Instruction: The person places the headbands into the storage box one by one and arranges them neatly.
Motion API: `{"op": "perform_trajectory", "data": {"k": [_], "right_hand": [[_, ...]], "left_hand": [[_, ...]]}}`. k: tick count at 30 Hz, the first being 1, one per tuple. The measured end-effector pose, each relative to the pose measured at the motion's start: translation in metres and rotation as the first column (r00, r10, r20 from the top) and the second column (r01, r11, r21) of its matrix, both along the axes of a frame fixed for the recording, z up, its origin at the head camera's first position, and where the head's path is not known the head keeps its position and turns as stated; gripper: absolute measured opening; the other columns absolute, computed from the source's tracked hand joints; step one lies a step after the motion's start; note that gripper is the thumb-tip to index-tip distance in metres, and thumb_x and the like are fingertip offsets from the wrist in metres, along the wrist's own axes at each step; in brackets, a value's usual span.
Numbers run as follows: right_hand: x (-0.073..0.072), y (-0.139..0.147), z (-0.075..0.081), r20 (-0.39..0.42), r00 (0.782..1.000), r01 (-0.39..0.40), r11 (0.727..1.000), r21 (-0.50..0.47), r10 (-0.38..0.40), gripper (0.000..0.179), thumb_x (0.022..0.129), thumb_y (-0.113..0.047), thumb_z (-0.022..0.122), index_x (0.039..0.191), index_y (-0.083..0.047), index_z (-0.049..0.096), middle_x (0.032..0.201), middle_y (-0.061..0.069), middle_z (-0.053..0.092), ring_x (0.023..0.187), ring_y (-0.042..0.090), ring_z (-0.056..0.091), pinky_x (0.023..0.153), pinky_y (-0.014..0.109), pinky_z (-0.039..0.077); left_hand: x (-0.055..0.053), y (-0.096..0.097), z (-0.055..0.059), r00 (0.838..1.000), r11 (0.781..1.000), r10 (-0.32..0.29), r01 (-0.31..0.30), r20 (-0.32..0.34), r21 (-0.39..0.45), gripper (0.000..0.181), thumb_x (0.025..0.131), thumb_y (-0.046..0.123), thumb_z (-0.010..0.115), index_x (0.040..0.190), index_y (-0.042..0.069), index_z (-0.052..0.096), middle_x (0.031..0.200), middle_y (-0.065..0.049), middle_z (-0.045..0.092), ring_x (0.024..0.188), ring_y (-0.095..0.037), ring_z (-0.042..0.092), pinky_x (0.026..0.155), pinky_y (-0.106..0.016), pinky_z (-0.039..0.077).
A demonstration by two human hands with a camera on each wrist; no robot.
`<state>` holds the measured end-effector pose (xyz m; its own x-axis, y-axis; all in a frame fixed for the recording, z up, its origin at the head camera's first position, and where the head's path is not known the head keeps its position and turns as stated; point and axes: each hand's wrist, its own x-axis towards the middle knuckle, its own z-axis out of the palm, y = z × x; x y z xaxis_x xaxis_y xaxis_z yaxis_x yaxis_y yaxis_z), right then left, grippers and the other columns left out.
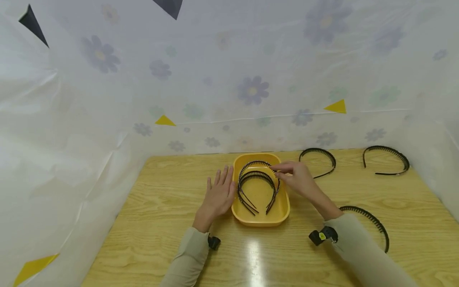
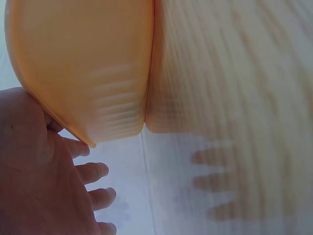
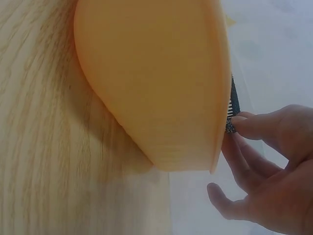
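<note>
A yellow tray (image 1: 261,223) stands on the wooden table with black toothed headbands inside. My right hand (image 1: 299,181) reaches over its right rim and pinches one headband (image 1: 259,162) between thumb and fingers. In the right wrist view, the speckled end of that headband (image 3: 235,100) shows above the rim at my fingertips. Another headband (image 1: 256,173) lies nearer the middle of the tray, inside the curve of the pinched one. My left hand (image 1: 218,195) rests against the left rim, fingers extended; in the left wrist view they lie along the tray's outer wall (image 2: 83,58).
To the right of the tray, one headband (image 1: 331,156) lies at the back and another headband (image 1: 406,160) near the far right corner. A third headband (image 1: 378,223) is partly under the right forearm. A flowered white sheet (image 1: 215,87) rises behind the table.
</note>
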<state>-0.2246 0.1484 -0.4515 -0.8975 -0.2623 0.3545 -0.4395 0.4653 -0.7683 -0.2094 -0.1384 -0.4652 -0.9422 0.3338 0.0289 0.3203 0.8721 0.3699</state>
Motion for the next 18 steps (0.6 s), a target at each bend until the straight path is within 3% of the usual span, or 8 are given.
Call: {"op": "perform_trajectory", "data": {"k": [5, 12, 18], "right_hand": [[0.0, -0.006, 0.002, 0.005, 0.999, 0.032, 0.991, 0.127, -0.033, 0.028, 0.094, 0.004, 0.069, 0.12, -0.003, 0.077, 0.116, 0.018, 0.072, 0.089, 0.029, 0.072, 0.05, 0.026, 0.042], [-0.001, -0.012, 0.002, -0.004, 1.0, 0.028, 0.975, 0.222, -0.028, 0.026, 0.094, 0.004, 0.069, 0.118, -0.002, 0.078, 0.109, 0.016, 0.073, 0.081, 0.023, 0.07, 0.054, 0.027, 0.043], [-0.005, -0.018, 0.002, -0.033, 0.999, 0.05, 0.957, 0.286, -0.042, 0.026, 0.093, 0.004, 0.068, 0.115, -0.005, 0.08, 0.108, 0.016, 0.075, 0.059, 0.012, 0.052, 0.049, 0.025, 0.036]], "left_hand": [[0.001, 0.001, 0.001, 1.0, 1.0, 0.002, -0.002, 0.008, -0.002, 0.059, 0.114, 0.037, 0.017, 0.167, 0.014, 0.009, 0.172, -0.004, 0.005, 0.157, -0.037, 0.006, 0.121, -0.065, 0.003], [0.0, -0.002, -0.003, 1.0, 1.0, -0.001, 0.001, 0.003, -0.002, 0.059, 0.114, 0.037, 0.018, 0.167, 0.013, 0.009, 0.172, -0.006, 0.007, 0.157, -0.038, 0.007, 0.121, -0.066, 0.003], [-0.001, -0.002, -0.002, 1.0, 1.0, -0.007, 0.007, 0.003, -0.009, 0.06, 0.114, 0.04, 0.015, 0.167, 0.014, 0.008, 0.172, -0.007, 0.006, 0.157, -0.037, 0.007, 0.121, -0.065, 0.003]]}}
